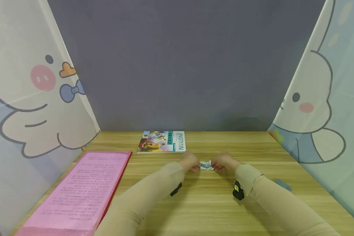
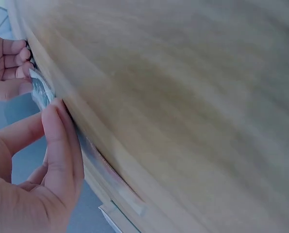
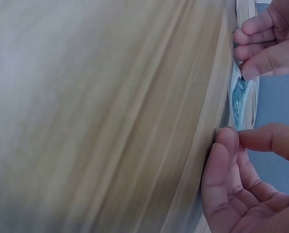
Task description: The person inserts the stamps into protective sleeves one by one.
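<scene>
Two hands meet on one small thing: my left hand (image 1: 190, 163) pinches the left end of a folded banknote (image 1: 206, 166) and my right hand (image 1: 224, 163) pinches the right end, fingertips curled narrowly onto it. The banknote lies low on the tabletop (image 1: 212, 203), stretched between my hands, just nearer than the picture book (image 1: 161, 142). I judge that pulling unevenly could tear or crease the thin paper, and that a loose pinch could let one end slip free. Its long axis runs from hand to hand, its ends pointing toward my palms.
</scene>
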Demonstrator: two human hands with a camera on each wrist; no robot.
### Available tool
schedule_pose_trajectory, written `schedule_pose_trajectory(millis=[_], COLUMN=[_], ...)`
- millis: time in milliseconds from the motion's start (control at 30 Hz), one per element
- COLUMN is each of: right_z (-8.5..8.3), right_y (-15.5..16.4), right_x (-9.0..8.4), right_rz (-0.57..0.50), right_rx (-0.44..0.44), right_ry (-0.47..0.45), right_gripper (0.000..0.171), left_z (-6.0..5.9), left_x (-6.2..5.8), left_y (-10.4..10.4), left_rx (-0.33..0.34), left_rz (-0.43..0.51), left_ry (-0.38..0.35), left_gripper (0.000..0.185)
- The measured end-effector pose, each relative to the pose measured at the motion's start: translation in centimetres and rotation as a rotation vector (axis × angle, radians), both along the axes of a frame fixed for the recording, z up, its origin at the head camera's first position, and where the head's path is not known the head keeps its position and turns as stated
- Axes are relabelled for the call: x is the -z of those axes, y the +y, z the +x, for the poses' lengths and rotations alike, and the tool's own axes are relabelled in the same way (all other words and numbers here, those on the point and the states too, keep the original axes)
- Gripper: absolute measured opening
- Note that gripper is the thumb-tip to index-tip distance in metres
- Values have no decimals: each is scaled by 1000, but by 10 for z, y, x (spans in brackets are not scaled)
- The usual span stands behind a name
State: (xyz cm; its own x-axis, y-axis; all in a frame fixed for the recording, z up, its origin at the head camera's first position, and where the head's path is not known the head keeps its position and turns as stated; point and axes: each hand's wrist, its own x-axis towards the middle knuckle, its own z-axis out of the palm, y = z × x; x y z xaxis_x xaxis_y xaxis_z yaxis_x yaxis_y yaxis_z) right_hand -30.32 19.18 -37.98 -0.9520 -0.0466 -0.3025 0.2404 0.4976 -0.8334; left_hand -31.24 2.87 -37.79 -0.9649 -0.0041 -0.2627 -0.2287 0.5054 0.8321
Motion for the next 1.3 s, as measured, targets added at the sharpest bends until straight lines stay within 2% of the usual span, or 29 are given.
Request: schedule_pose_trajectory(millis=[100,233,400,533,733,967,1167,1300], right_z=[-1,-3,-6,-8,-10,-14,-15,-15], right_y=[1,2,2,4,7,13,18,21], right_x=[-1,-2,-1,0,-1,0,0,0], right_rz=[52,76,57,32,-3,-22,-95,-120], right_rx=[-13,-9,21,27,0,-65,-118,-131], right_ry=[-1,-3,-15,-40,-66,-108,-171,-176], right_gripper=[11,11,9,9,8,10,16,20], left_z=[2,-2,-9,-10,-8,-1,-4,-6], left_x=[0,2,1,-1,-3,-5,-2,-1], left_y=[3,6,8,8,7,6,3,1], left_rx=[0,5,18,36,24,22,24,37], left_rz=[-56,-115,-163,-201,-170,-165,-136,-120], left_ry=[21,39,-9,-32,-28,-19,-44,-47], left_gripper=[12,12,11,12,10,19,20,26])
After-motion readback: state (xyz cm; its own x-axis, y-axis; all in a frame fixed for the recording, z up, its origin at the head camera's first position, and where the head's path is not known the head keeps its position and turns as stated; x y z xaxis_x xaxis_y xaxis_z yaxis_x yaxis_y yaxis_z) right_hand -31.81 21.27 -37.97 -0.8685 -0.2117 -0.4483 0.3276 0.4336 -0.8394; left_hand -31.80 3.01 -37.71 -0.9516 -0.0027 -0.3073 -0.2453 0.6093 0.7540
